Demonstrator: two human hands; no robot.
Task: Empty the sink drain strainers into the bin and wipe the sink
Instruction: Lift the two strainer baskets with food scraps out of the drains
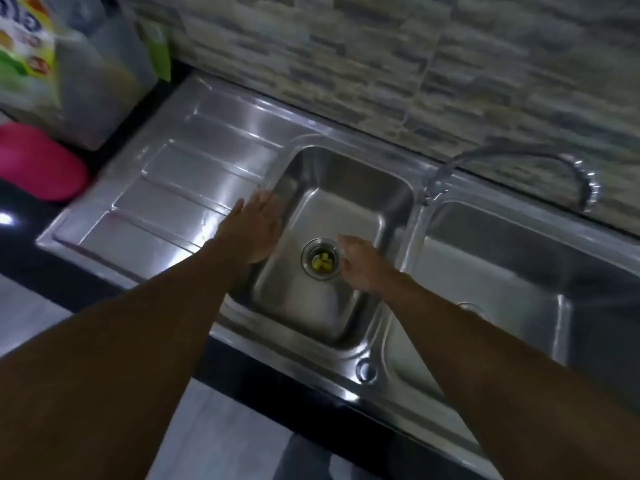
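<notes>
1. Printed bag [24, 46], upper left corner: yellow, green and white packaging, blurred, lettering unreadable.
2. Clear plastic container [104, 81], just right of the bag, standing on the dark countertop [20, 258].
3. Pink rounded item [38, 161], left edge of the frame, beside the sink's drainboard; its kind could not be told.
4. Drainboard [173, 188], ribbed steel, left part of the sink unit.
5. Left hand [256, 226], centre-left: flat, fingers straight and close together, holding nothing, placed over the left rim of the left basin [332, 209]. Contact with the rim could not be told.
6. Drain strainer [320, 259], seated in the drain at the bottom of the left basin, with yellow scraps [321, 264] inside it.
7. Right hand [363, 268], just right of the strainer: fingers extended and loosely spread toward its rim, gripping nothing. Whether the fingertips touched the rim could not be told.
8. Round steel fitting [366, 370], on the sink's near edge between the two basins.
9. Second strainer [472, 308], in the right basin [502, 258], mostly hidden behind the right forearm.
10. Tap [519, 157], curved, upper right, spout ending over the divider between the basins.
11. Stone-pattern wall tiles [415, 64], across the top.
</notes>
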